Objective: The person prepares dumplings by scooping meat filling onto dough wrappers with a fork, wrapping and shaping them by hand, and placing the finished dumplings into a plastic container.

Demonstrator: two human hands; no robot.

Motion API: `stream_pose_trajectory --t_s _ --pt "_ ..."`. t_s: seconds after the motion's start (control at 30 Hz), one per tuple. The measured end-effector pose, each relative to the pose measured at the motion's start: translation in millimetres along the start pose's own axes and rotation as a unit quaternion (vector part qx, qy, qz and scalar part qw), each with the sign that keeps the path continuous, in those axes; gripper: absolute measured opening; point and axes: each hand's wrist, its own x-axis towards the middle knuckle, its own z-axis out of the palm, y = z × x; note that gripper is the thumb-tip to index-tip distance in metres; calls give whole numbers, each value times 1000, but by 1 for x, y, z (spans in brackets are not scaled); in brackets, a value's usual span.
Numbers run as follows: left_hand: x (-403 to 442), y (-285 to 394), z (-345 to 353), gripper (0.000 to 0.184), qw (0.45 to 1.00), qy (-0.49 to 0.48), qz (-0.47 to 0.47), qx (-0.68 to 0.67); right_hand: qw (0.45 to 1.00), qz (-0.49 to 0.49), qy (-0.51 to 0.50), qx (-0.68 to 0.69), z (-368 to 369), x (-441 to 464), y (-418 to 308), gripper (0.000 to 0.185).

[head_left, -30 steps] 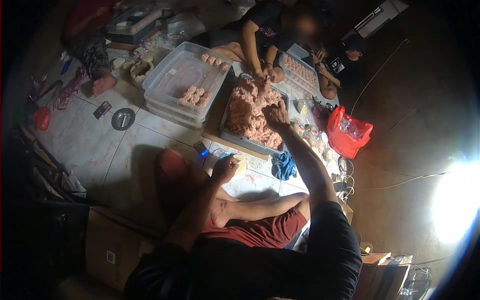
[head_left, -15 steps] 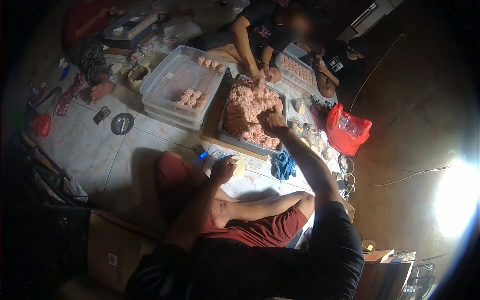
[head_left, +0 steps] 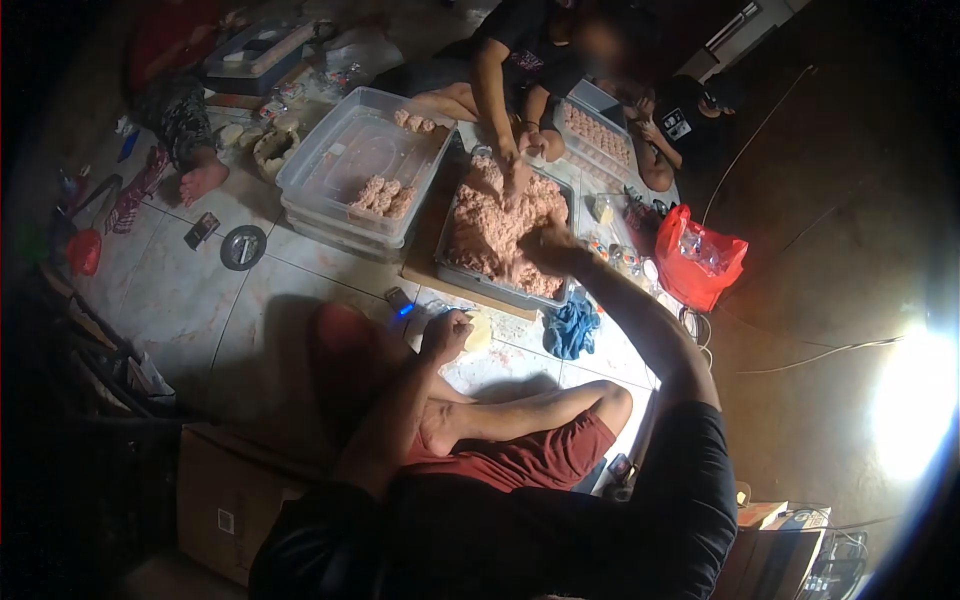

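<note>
My right hand [head_left: 552, 250] is at the right side of a grey tub [head_left: 480, 291] heaped with pink minced mixture [head_left: 487, 225]. It touches the mixture, and its fingers are in shadow and partly hidden. Above the floor near my folded leg, my left hand [head_left: 447, 336] has its fingers curled together; what they hold, if anything, is too small to make out. Beside it lies a pale yellow round item [head_left: 479, 332]. A co-worker's hand [head_left: 515, 176] reaches into the far part of the same tub.
Left of the tub, stacked clear trays [head_left: 362, 226] hold pink lumps. A tray of pink pieces [head_left: 597, 140] stands behind. A blue cloth [head_left: 571, 327], a small device with a blue light [head_left: 400, 303] and a red bag [head_left: 697, 262] are nearby. Other people sit around.
My right hand has moved lower and nearer to me over the mixture. The co-worker's hand has shifted slightly within the tub's far part. My left hand has stayed nearly still.
</note>
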Motion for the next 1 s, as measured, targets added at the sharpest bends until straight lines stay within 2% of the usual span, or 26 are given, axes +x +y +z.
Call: stream_pose_trajectory --t_s 0.03,0.13,0.17,0.2,0.27,0.3,0.33,0.4,0.47,0.53,0.57,0.6,0.67,0.7,0.73,0.77,0.8,0.83,0.87,0.9,0.93,0.97,1.0 --pt "0 2 -1 24 1000 12 -15 -6 1000 -3 2 -2 -7 2 4 5" --pt "1 2 -3 24 999 19 -45 -9 989 139 -36 38 -17 -4 24 5" --pt "1 2 -2 23 999 22 -37 -7 981 178 -10 -74 -6 -4 32 9" --pt "-1 3 -2 22 999 24 -30 -6 984 167 61 -14 -4 -11 32 11" --pt "-5 10 -4 23 999 25 -39 -26 979 180 -92 -8 11 1 10 11" --pt "-4 9 -5 23 999 21 -31 -28 987 131 -91 -14 -3 1 -21 11" --pt "-3 8 -5 22 999 19 -24 -32 986 109 -125 -7 -4 5 -21 24" --pt "1 4 -3 23 999 22 -32 -25 982 111 -67 141 -22 -13 -5 24" --pt "7 0 -1 23 999 25 -38 -20 971 148 -101 158 -29 -14 8 23" --pt "6 -11 6 22 984 77 -74 -144 950 283 -42 123 -14 -19 12 21" --pt "3 -19 12 22 984 75 -76 -143 948 306 -53 65 1 -20 6 21" --pt "4 -40 23 21 971 99 -61 -207 955 285 -49 65 20 -21 0 20" --pt "12 -73 30 23 932 152 -24 -330 930 318 -37 182 2 -23 -21 21" --pt "9 -79 23 25 949 131 -146 -246 917 320 81 225 8 -32 -24 23" --pt "8 -84 19 25 950 129 -146 -243 915 322 83 227 13 -38 -24 23" --pt "9 -88 17 34 991 86 -63 -86 882 376 103 263 19 -44 -22 25" --pt "10 -96 18 42 996 40 23 74 845 428 123 297 23 -51 -21 27" --pt "12 -97 19 46 997 62 -53 18 829 444 170 295 34 -57 -20 35" --pt "8 -99 19 46 997 60 -51 18 828 447 171 294 44 -66 -16 35" --pt "1 -76 5 47 998 53 -22 -32 809 441 174 348 48 -75 -13 30" --pt "-1 -68 -2 46 998 44 21 51 787 434 176 402 54 -85 -11 26" --pt "-2 -59 -10 46 988 42 64 133 746 375 279 474 77 -97 -12 25" --pt "4 -53 -9 46 987 35 70 138 741 381 285 475 74 -104 -15 25"
